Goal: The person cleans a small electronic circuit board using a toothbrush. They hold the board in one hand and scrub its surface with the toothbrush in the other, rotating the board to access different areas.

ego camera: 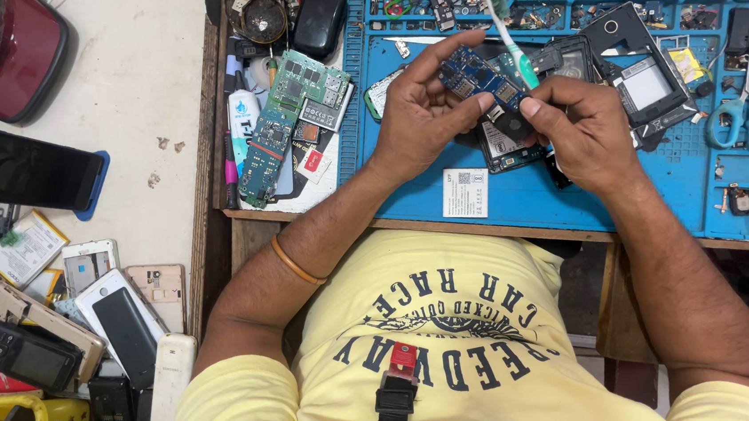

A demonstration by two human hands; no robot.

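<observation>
Head view: left hand (416, 114) pinches a small blue circuit board (478, 76) above the blue mat's (516, 199) middle, face up, so the right hand (583, 127), gripping a toothbrush (508, 35), can reach it.

Small blue circuit board (477, 78): matt laminate studded with dull metal parts, held in the left hand (420, 113).
Green-and-white toothbrush (508, 35): smooth, slightly glossy plastic, white bristles, held in the right hand (586, 127).
Blue ribbed work mat (427, 193): matt, rubbery-looking surface, moulded with fine ridges and compartments.
Brown wooden worktop (242, 225): worn, rough edge, unpolished grain.
Green circuit boards (295, 110): matt laminate with bright metal shields.
Blue-handled scissors (745, 110): smooth plastic handles, bare metal blades.
White paper label (465, 193): flat, matt.
Black oval case (319, 19): smooth, faintly glossy.
Yellow T-shirt (457, 355): soft matt cloth.
Orange wristband (294, 261): smooth.
</observation>
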